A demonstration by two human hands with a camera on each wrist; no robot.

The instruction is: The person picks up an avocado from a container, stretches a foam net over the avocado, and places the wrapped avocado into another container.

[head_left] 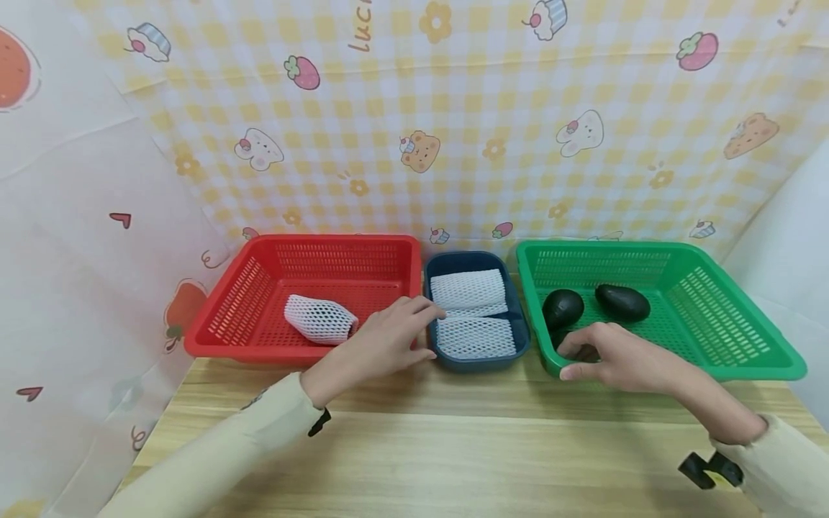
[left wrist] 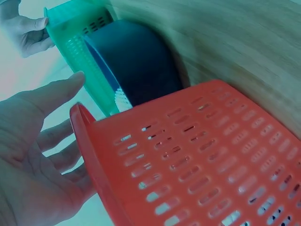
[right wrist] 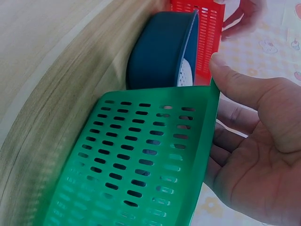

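Dark fruits (head_left: 623,303) are sitting in the green basket (head_left: 602,248), likely firm and slippery, so cup their middles, while your loose left hand (head_left: 395,332) is holding nothing near white nets (head_left: 476,339) and your bent right hand (head_left: 612,357) is hiding any grip.

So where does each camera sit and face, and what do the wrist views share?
Head: on the head, facing forward and down at the red basket, blue bin and green basket; left hand, right hand and sleeves show.
Left wrist: on that wrist, facing the red basket's outside; left hand large, right hand top left.
Right wrist: on that wrist, facing the green basket's outside; right hand large, left hand top right.
Both wrist views share the blue bin and table.
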